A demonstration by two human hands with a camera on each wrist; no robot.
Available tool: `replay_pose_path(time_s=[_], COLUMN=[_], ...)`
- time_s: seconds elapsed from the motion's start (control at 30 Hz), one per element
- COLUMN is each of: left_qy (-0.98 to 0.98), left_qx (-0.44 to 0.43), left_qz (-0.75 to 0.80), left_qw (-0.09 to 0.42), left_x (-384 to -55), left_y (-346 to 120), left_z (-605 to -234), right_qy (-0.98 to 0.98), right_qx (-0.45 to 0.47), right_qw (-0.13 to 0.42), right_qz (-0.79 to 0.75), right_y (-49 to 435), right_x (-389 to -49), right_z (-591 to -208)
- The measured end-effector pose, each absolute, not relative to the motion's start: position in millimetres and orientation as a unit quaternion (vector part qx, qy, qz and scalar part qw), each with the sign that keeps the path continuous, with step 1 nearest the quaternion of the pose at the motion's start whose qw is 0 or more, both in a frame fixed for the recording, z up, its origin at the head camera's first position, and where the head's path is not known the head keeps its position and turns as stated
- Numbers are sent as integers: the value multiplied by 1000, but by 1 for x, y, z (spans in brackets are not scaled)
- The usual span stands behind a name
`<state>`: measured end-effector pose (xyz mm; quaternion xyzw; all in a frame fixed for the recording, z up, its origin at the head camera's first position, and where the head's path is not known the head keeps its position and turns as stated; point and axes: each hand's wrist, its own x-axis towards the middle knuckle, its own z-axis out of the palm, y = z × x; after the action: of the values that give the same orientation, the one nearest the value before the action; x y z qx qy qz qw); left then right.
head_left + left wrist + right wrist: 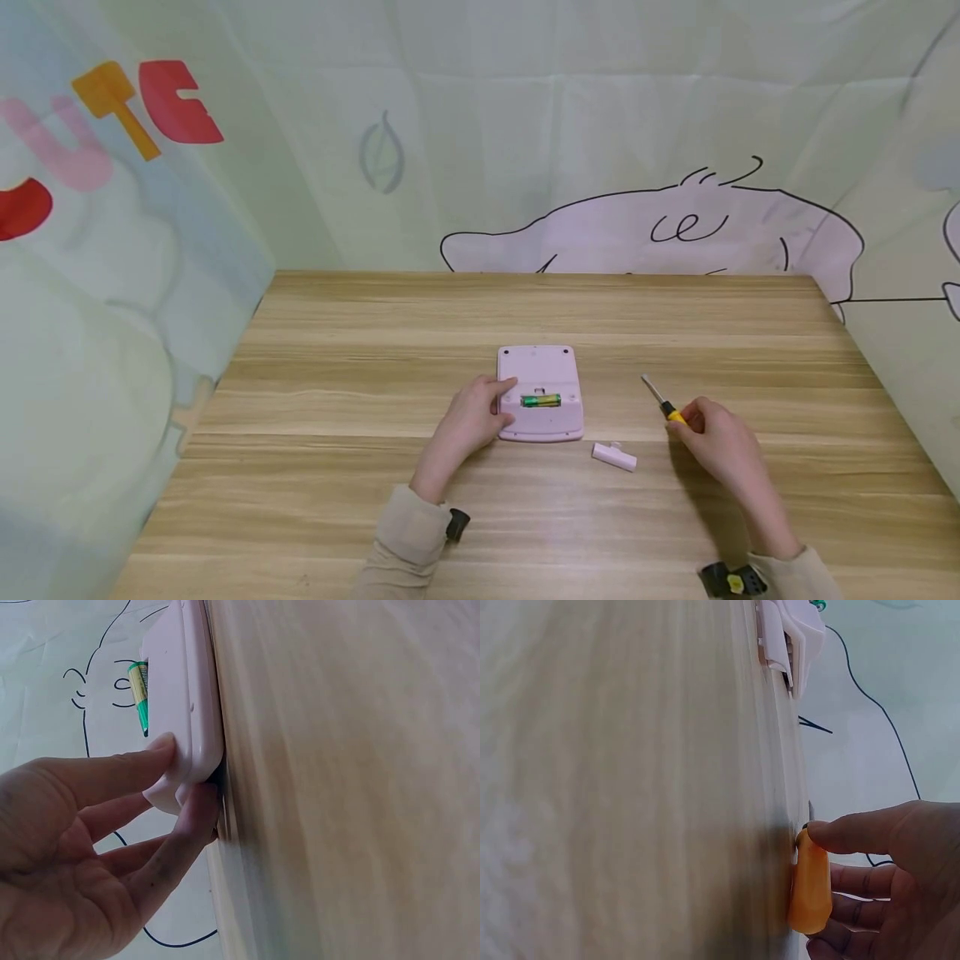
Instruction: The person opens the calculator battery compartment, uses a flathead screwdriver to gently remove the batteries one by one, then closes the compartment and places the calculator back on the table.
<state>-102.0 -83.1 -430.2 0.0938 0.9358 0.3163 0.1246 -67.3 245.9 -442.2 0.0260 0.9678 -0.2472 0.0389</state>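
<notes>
A pale pink calculator (536, 364) lies back side up on the table, its battery compartment uncovered. In that compartment sits a green and gold battery (542, 401), which also shows in the left wrist view. My left hand (474, 413) grips the calculator's left edge, thumb on the back and fingers at its underside. A small screwdriver (654, 390) with a yellow handle and a thin metal shaft lies off to the right, tip pointing away. My right hand (716, 437) pinches its handle between thumb and fingers. Between the hands rests the pink battery cover (614, 457), apart from the calculator.
The wood-grain table (360, 358) ends at a printed cloth backdrop (525, 125) at the back and sides. Dark wrist straps sit at both sleeves (411, 529).
</notes>
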Motion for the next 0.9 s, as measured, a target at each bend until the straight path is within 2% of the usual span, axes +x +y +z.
replay_pose_path(time_s=[0.9], left_qy=[936], left_qx=[86], left_qz=[314], left_qw=[134], left_x=[-102], left_y=[-82], left_z=[-429], right_qy=[966], right_qx=[40], right_qw=[48], right_qz=[-252], right_y=[246], right_x=[-64], right_z=[-435])
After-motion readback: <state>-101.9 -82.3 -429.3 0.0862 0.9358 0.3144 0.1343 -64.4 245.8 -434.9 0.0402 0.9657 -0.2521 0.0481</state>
